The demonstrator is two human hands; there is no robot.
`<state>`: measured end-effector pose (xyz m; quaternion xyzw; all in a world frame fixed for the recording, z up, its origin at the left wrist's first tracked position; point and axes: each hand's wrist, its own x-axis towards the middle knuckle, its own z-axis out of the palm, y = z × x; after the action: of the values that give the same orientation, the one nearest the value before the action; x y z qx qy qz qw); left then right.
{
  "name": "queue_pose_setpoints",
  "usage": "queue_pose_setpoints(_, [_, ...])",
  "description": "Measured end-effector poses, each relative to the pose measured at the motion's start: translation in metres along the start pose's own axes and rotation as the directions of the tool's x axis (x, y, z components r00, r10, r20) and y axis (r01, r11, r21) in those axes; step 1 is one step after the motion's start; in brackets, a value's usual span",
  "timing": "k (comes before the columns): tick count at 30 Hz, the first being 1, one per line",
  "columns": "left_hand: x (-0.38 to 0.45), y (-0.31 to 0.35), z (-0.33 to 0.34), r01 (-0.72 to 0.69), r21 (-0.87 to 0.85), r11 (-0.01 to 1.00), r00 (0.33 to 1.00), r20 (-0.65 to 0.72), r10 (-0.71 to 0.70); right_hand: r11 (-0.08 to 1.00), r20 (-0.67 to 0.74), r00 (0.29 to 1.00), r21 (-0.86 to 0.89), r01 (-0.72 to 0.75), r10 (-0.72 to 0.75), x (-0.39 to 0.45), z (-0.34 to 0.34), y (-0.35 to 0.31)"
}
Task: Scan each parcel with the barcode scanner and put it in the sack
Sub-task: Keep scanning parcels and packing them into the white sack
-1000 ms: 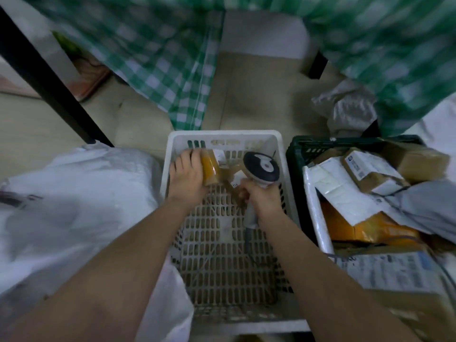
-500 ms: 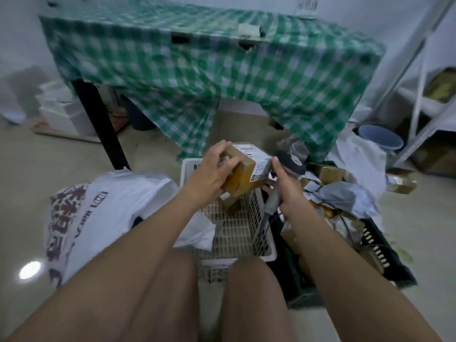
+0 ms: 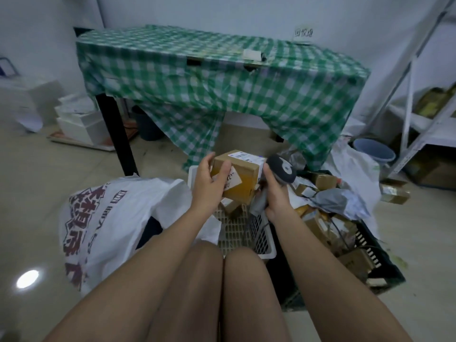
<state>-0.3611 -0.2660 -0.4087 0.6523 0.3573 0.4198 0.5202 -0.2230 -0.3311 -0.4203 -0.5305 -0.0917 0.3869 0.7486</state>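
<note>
Facing scanner (image 3: 282, 169): parcel (image 3: 241, 177), label unreadable

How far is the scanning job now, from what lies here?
Done: cannot tell; the sack hides its contents. In hand: the left hand holds a cardboard parcel beside the scanner in the right hand. Left: many parcels in the dark crate.

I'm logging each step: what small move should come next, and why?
Probably turn the scanner in the right hand onto the label of the box that the left hand holds up; the two sit side by side, and the sack waits at left.
</note>
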Motion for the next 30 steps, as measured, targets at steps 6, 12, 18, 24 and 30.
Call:
queue_pose_setpoints(6, [0.009, 0.009, -0.008, 0.363, -0.085, 0.928, 0.903, 0.278, -0.328, 0.998, -0.013, 0.998, 0.026, 0.059, -0.059, 0.007, -0.008, 0.004])
queue_pose_setpoints(12, [0.008, 0.013, -0.015, 0.623, -0.139, 0.77, 0.729, 0.459, -0.507, 0.99, -0.031, 0.993, -0.086, 0.115, -0.118, 0.009, -0.014, 0.002])
queue_pose_setpoints(18, [0.013, 0.007, -0.015, 0.541, -0.166, 0.824, 0.821, 0.314, -0.476, 0.943, 0.034, 0.988, -0.295, 0.155, -0.152, 0.002, -0.02, -0.01])
queue_pose_setpoints(24, [0.026, -0.001, -0.017, 0.461, 0.005, 0.887, 0.874, 0.173, -0.455, 0.771, 0.275, 0.959, -0.596, 0.224, -0.066, -0.013, -0.04, -0.03])
queue_pose_setpoints(30, [0.032, -0.007, -0.011, 0.443, 0.043, 0.895, 0.885, 0.136, -0.445, 0.657, 0.323, 0.946, -0.71, 0.254, -0.017, -0.031, -0.057, -0.04])
